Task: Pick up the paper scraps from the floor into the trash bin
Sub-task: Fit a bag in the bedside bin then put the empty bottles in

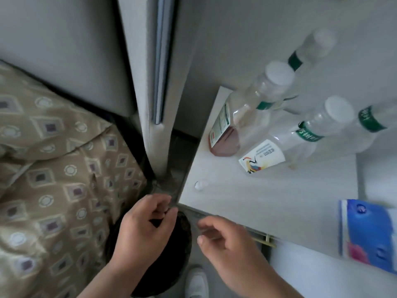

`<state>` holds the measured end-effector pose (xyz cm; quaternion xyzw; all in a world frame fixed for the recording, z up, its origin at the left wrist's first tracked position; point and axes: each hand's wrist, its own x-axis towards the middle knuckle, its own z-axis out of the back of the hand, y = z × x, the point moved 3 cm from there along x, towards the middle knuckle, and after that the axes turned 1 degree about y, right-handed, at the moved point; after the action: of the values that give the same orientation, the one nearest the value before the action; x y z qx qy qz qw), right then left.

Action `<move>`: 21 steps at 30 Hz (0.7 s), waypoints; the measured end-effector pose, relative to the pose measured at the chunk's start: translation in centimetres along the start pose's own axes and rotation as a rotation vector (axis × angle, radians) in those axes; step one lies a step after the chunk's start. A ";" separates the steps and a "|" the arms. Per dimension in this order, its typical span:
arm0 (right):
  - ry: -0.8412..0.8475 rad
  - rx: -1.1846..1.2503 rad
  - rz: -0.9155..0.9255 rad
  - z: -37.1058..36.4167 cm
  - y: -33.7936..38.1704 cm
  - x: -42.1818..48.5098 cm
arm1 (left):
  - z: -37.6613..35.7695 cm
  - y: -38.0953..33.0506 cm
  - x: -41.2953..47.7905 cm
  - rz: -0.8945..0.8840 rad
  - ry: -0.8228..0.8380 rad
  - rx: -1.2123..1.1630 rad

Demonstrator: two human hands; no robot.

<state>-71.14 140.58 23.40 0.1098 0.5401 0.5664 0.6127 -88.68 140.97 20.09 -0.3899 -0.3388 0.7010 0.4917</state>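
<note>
Left hand (144,229), fingertips drawn together above the black trash bin (180,254) at the nightstand's (268,196) front corner; any pinched scrap indiscernible. Right hand (225,241) alongside, loosely curled, empty.

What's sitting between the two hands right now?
In the head view, between the left hand and right hand lie the dark right edge of the trash bin and a strip of grey floor; no paper scrap shows there.

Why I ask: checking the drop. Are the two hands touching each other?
Apart. The head view shows a clear gap between the left hand and the right hand.
</note>
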 end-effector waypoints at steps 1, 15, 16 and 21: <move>-0.047 0.016 0.019 1.1 0.5 -0.6 | -0.3 -1.2 0.2 -0.005 0.007 -0.036; -0.494 0.216 0.137 8.6 0.9 -3.7 | -5.6 -4.7 3.5 0.175 0.048 0.099; -0.511 0.224 0.153 9.0 0.8 -3.9 | -5.6 -4.9 3.5 0.189 0.036 0.093; -0.753 0.306 0.224 11.7 1.2 -5.2 | -4.0 -7.2 2.5 0.252 0.011 -0.050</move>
<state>-61.41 142.32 31.69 0.4569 0.3411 0.4631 0.6786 -82.63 145.77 23.86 -0.4453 -0.3020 0.7464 0.3915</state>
